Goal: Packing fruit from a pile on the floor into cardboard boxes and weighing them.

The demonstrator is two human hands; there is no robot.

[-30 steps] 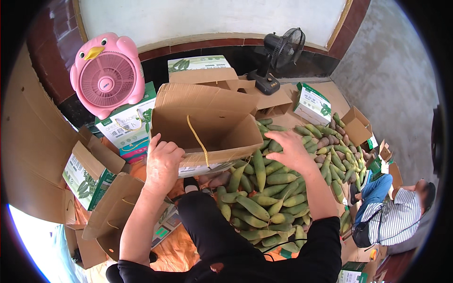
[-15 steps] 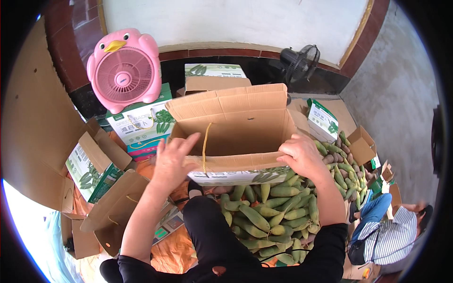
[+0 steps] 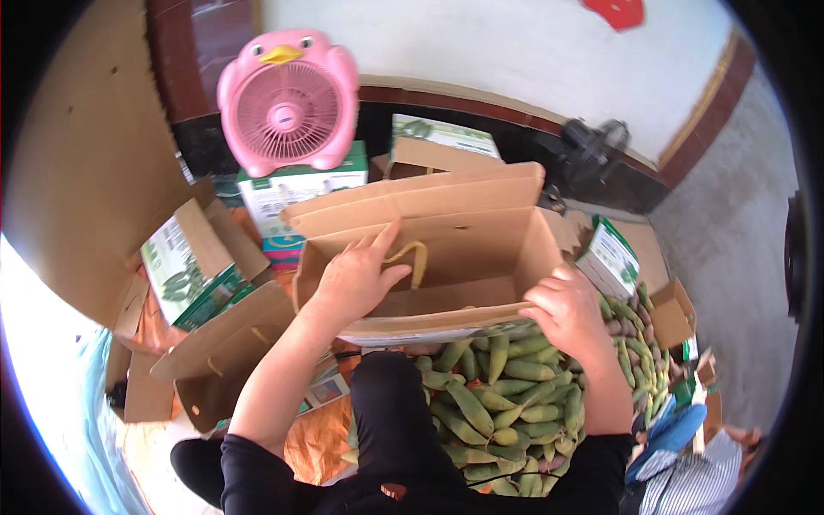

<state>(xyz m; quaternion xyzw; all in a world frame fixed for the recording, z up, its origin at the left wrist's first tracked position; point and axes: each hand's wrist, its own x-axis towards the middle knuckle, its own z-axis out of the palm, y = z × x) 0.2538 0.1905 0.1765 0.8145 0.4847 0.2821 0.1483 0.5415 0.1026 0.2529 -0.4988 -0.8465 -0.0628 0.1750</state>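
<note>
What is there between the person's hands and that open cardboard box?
Nothing visible. The left hand lies inside the cardboard box, beside its yellow handle strap. The right hand grips the box's right front corner. The pile of green fruit lies below the box, not between.

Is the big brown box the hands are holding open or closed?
Open. The cardboard box has its flaps up, and its bare brown inside shows.

Floor [image 3: 730, 223] under cartons [image 3: 193, 262], green corn [image 3: 506, 403]
</note>
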